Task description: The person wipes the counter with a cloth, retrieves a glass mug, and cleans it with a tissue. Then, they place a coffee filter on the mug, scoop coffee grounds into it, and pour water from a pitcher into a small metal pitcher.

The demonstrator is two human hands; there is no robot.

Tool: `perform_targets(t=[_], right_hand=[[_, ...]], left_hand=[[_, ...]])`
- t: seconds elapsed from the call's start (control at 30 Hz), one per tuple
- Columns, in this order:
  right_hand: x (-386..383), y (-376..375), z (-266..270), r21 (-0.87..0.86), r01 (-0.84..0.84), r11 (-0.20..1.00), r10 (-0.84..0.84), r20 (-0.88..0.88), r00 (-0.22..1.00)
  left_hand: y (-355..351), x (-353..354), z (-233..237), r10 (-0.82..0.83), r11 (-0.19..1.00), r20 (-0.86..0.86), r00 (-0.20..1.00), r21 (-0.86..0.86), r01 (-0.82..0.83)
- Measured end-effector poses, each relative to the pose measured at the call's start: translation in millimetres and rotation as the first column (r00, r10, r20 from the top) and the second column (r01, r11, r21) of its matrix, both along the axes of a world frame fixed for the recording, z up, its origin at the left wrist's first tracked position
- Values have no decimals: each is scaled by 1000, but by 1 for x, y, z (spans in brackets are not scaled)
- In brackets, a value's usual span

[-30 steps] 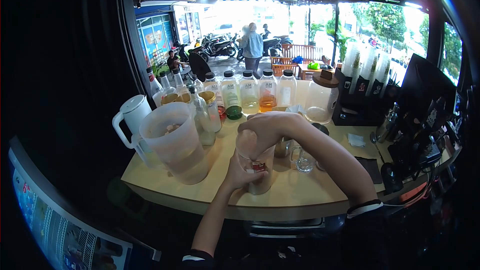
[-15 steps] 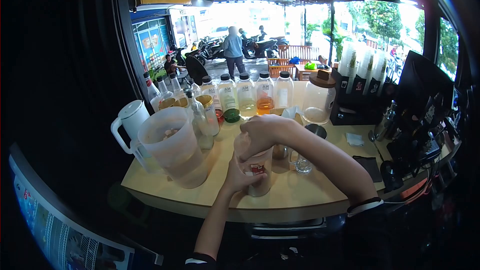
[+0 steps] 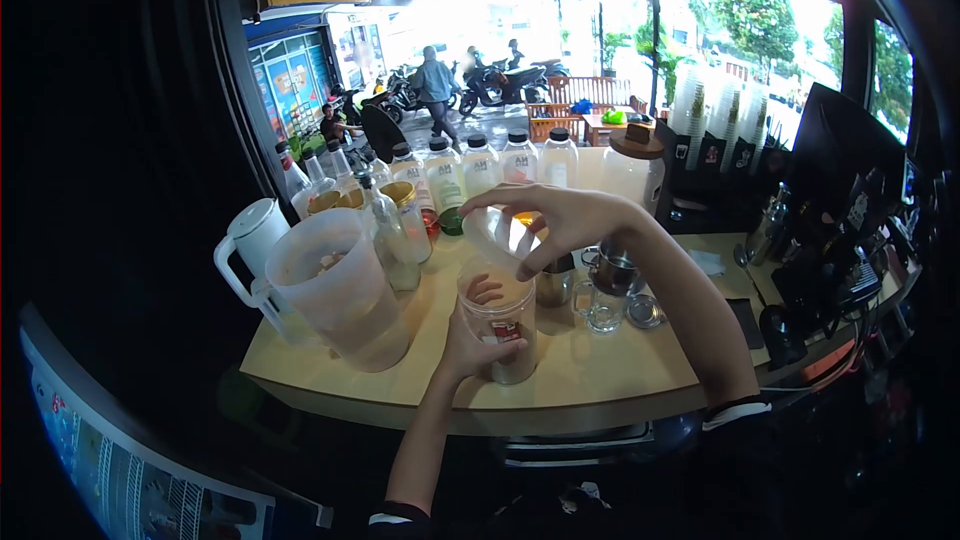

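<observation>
At the far left of the pale wooden counter [image 3: 600,380] stands a white lidded jug [image 3: 250,240], and just beside it, nearer the edge, a big translucent plastic pitcher [image 3: 338,288] with a little brownish liquid in it. Behind them a row of capped bottles [image 3: 480,168] runs along the back of the counter, some with green, red or orange liquid at the bottom. The left hand [image 3: 462,348] comes up from below and is curled around the side of a clear plastic cup [image 3: 500,325] with a red label. The cup stands upright on the counter near its front edge and holds a pale drink; one fingertip shows at the rim. Above and just behind the cup, the right hand [image 3: 565,220] reaches across from the right. Its fingers are spread and pinch a clear plastic lid [image 3: 497,233], which is tilted and held apart from the cup's mouth. Right of the cup sit a small steel cup [image 3: 553,286] and a glass mug [image 3: 605,308], close together. Farther back is a large glass jar [image 3: 630,175] with a brown lid, then stacks of plastic cups [image 3: 720,105] in a dark holder, and a dark screen [image 3: 850,155] at the far right.
</observation>
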State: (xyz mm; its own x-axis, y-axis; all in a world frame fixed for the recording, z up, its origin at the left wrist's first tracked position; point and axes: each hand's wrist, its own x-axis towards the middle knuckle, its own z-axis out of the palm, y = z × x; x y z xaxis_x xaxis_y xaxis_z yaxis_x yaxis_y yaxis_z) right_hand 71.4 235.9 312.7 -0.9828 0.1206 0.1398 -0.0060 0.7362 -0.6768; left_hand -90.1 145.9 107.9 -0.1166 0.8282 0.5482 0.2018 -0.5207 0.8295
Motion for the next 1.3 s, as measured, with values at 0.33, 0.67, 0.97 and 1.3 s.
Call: perform_targets(t=[0.33,0.67,0.97,1.3], right_hand=[[65,-26,-73,-94,302,949,-316,-221,923],[-58,44,-228,251,303,919,-346,151,926],[-68,55,-212,289,341,895,-289,-207,935],[-1,-75,-102,293,145,945,-48,-315,948]], left_hand=[[-20,-12,7,237,963,94,967,107,-247],[-69,-23,-10,454,885,55,889,83,-458],[-62,-32,-37,628,761,-211,749,364,-536],[-20,-20,-45,564,755,-194,803,515,-406]])
